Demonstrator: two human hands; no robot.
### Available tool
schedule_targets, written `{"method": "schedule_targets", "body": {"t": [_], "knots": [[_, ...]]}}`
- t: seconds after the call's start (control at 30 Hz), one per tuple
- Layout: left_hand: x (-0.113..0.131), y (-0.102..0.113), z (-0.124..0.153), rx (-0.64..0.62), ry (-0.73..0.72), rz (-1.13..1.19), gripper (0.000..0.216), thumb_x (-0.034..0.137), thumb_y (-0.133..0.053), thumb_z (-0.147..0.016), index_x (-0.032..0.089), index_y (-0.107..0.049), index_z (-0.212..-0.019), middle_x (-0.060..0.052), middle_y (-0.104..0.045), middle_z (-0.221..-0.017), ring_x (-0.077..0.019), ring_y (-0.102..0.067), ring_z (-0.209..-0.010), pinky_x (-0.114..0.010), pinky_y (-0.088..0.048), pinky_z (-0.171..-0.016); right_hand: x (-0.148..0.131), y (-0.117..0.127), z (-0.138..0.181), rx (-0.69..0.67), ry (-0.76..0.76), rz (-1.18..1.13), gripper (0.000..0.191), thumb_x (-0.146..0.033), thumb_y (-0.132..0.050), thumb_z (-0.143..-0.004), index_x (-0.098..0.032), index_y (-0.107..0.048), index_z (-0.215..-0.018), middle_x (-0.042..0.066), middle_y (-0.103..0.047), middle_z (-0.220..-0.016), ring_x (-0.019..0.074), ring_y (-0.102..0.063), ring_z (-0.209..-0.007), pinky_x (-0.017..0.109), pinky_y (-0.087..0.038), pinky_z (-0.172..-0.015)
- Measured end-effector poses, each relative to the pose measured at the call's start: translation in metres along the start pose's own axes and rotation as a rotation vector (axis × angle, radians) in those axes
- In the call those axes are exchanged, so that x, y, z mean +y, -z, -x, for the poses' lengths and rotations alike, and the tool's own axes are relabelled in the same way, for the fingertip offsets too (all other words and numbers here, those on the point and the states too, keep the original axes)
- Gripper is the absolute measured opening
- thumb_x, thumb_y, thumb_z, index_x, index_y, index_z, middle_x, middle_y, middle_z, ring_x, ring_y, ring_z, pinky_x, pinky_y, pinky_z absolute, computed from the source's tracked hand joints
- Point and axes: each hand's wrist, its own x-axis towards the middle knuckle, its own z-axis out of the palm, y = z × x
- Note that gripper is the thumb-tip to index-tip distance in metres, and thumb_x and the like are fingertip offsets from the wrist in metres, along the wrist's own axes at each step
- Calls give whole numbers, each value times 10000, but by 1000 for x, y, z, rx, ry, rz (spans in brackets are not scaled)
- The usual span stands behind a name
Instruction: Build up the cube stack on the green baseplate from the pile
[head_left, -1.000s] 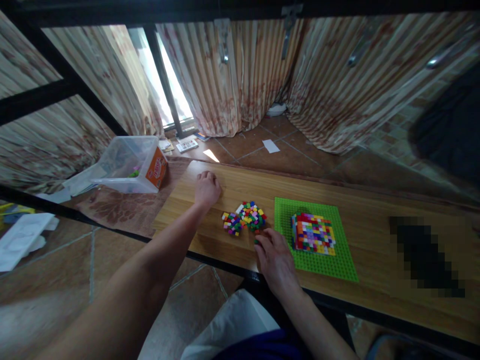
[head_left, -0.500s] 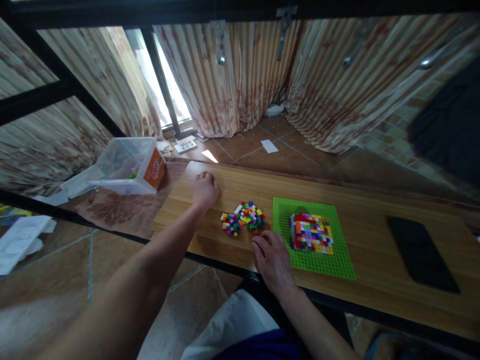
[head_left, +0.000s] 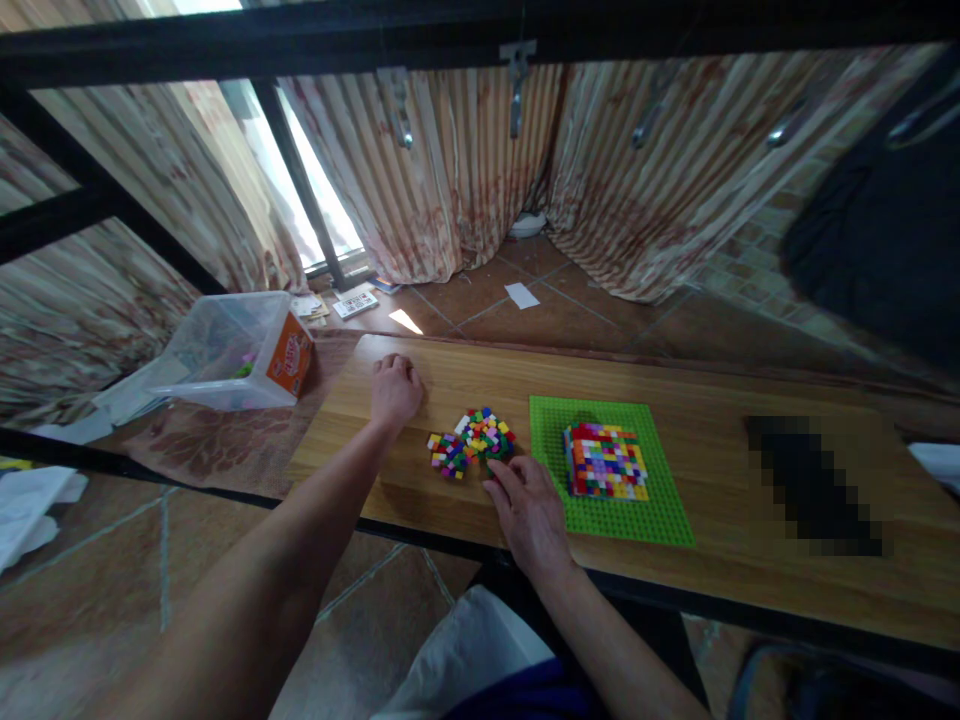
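Many bricks (head_left: 487,432), 1 block (head_left: 607,462)

The loose bricks lay on the table (head_left: 435,515) in 2 heaps that met, the smaller at 8 o'clock of the larger. They were small and of mixed colours: red, yellow, white, blue, green, pink.

The right hand (head_left: 532,510) was at 5 o'clock of the larger heap, palm down, thumb and index finger bent towards each other at its near edge. Whether they pinched a brick could not be told. The back of this hand was just beside the left edge of the plate (head_left: 660,510).

The left hand (head_left: 397,390) rested on the table at 10 o'clock of the bricks, well apart from them, its fingers loosely curled. Whether anything was under them could not be told.

The plate, green and studded, lay flat at 3 o'clock of the bricks. On it sat the block, built of many-coloured pieces, with green studs showing all round it. Farther along at 3 o'clock was a dark thing (head_left: 817,485), blurred into squares.

At 9 o'clock of the left hand, off the table, a clear box (head_left: 225,350) with an orange label (head_left: 289,355) stood on a brown rug (head_left: 225,450). At 12 o'clock, white paper (head_left: 522,295) lay on the tiled floor (head_left: 592,305) before striped curtains (head_left: 420,200).
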Motion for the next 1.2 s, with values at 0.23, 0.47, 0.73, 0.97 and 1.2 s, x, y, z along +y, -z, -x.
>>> {"method": "schedule_targets", "body": {"t": [0.23,0.47,0.73,0.97,1.2], "knots": [[0,0,-2,-12,6,0,232,223,-428,-863,195,-639,-957,-134,-626,-1106,-292,-535,-1096,-430,-418,-1019,-12,22,3,43,-107,-254,201,-297,-529,-950,-229,-713,-994,62,-607,-959,159,-609,-845,280,-525,-720],[-2,-1,-3,-5,8,1,241,221,-428,-857,205,-642,-965,-125,-625,-1109,-299,-529,-1118,-426,-425,-1023,-12,56,31,51,-396,-590,129,-348,-676,-850,-253,-751,-895,62,-642,-1001,188,-643,-912,298,-556,-741],[-1,0,-4,-20,14,-1,248,225,-426,-855,192,-640,-977,-136,-624,-1108,-302,-526,-1131,-437,-420,-1035,28,99,58,157,-723,-729,268,-454,-656,-840,-234,-769,-943,86,-685,-1043,187,-685,-840,337,-598,-738],[0,1,-5,-11,20,9,248,248,-430,-850,196,-643,-967,-133,-626,-1117,-301,-534,-1118,-433,-433,-1023,55,121,51,267,-754,-574,291,-472,-723,-767,-214,-771,-893,92,-709,-1015,209,-665,-865,358,-574,-742],[1,1,-6,-14,19,-11,267,266,-433,-842,192,-646,-985,-132,-635,-1104,-309,-543,-1105,-436,-439,-996,76,119,37,438,-665,-438,244,-430,-716,-770,-208,-759,-859,70,-722,-927,214,-657,-894,386,-530,-825]]}}
